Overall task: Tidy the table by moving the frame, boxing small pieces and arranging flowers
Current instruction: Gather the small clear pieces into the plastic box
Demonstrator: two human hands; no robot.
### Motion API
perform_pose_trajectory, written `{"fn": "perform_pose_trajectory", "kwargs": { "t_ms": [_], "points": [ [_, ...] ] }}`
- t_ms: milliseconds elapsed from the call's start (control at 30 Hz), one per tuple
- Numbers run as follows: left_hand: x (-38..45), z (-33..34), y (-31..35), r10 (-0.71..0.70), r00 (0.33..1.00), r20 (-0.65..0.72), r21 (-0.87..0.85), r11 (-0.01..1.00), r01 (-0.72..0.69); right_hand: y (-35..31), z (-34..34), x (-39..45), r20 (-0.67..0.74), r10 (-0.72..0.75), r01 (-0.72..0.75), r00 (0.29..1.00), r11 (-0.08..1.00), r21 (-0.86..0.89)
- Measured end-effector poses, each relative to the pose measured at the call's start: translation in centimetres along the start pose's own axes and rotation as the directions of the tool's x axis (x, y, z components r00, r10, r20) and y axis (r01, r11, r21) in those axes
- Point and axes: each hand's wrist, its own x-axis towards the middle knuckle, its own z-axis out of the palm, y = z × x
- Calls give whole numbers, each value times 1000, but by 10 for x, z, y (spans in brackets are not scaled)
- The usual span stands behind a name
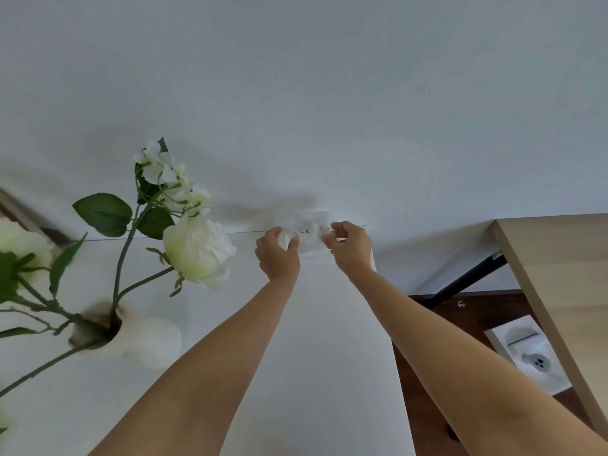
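Note:
A small white box (pixel 311 236) sits at the far edge of the white table (pixel 322 340), against the wall. Tiny dark pieces show on its top. My left hand (pixel 276 255) grips its left side with thumb and fingers. My right hand (pixel 350 246) pinches its right side. On the left stands a white vase (pixel 131 337) with white flowers (pixel 197 248) on green stems; one large rose leans toward the middle.
A second, wood-topped table (pixel 559 274) stands to the right with a black leg. Between the tables, on the dark floor, lies a white box (pixel 529 353) printed with a round device. A wooden frame edge (pixel 19 209) shows at far left.

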Motion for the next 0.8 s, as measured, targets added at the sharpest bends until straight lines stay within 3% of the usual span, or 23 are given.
{"fn": "perform_pose_trajectory", "kwargs": {
  "t_ms": [500,667,800],
  "points": [
    [-38,-44,-20,8,999,39,-84,996,-4,9,4,-40,-14,-37,37,999,999,-6],
    [-67,-88,-34,-14,999,30,-139,990,18,4,20,-74,49,-95,97,994,995,-31],
    [-90,-129,-62,-132,990,-45,-192,974,121,2,45,-106,156,-91,99,983,994,-40]
  ]
}}
